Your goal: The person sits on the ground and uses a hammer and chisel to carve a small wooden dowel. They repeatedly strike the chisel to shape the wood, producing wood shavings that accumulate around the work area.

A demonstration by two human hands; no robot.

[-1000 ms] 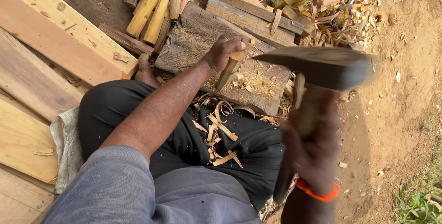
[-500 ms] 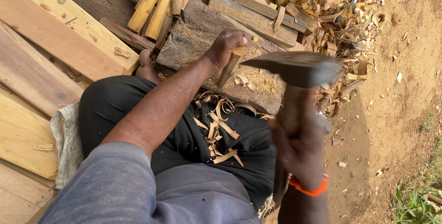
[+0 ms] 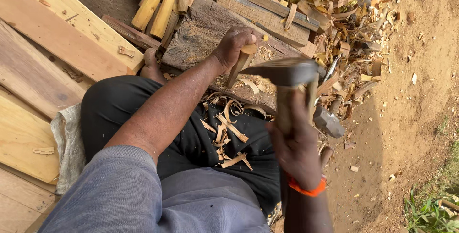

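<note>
My left hand (image 3: 233,45) grips a short wooden stick (image 3: 241,63), held upright on a rough wooden block (image 3: 201,34). My right hand (image 3: 297,142), with an orange band at the wrist, holds the wooden handle of a hatchet. Its dark metal head (image 3: 284,72) is level with the stick, its edge against the stick's right side. Curled wood shavings (image 3: 228,127) lie on my black trousers.
Pale planks (image 3: 52,37) lie to the left. Several cut sticks (image 3: 160,3) rest behind the block, beside dark boards (image 3: 267,10). A heap of shavings (image 3: 356,37) covers the dirt at the right. A second metal tool head (image 3: 329,122) lies near my right knee.
The hatchet has come down and leftward from its raised position to meet the stick. My left hand has kept the stick on the block.
</note>
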